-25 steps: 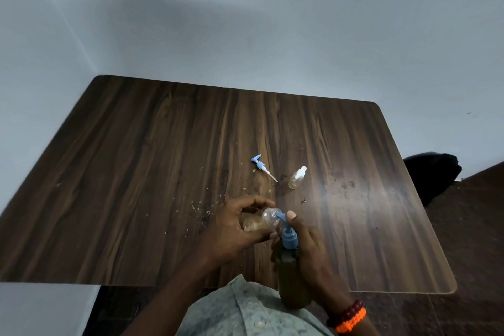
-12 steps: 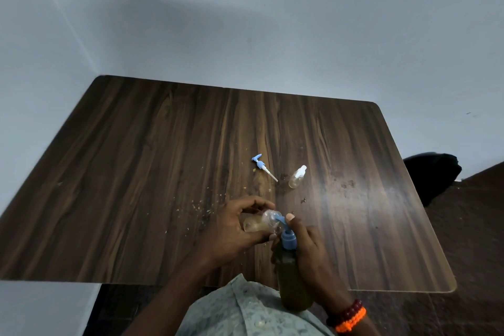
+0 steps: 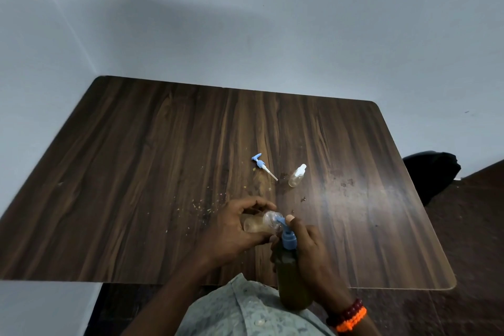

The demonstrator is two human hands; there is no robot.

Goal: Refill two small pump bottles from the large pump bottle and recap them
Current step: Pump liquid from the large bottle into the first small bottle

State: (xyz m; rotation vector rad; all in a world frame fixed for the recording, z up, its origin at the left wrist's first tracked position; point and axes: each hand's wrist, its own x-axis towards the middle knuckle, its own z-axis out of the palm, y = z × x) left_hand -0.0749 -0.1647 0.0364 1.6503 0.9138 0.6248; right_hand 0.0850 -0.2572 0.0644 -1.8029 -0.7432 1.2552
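Near the near edge of the dark wood-grain counter (image 3: 136,172): left hand (image 3: 231,229) gripping a small clear uncapped bottle (image 3: 259,222), tilted sideways, amber liquid inside. Right hand (image 3: 311,248) wrapped round a large olive-brown bottle with blue pump (image 3: 289,267), spout at the small bottle's mouth. Mid-counter: loose blue pump cap (image 3: 260,165), beside a second small clear white-capped bottle (image 3: 297,176).

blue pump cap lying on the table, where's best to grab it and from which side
Pinch the loose blue pump cap at its round blue collar, coming straight down from above. It lies flat on the table, nozzle pointing away, thin white dip tube trailing toward the person; the collar is its thickest, stiffest part.
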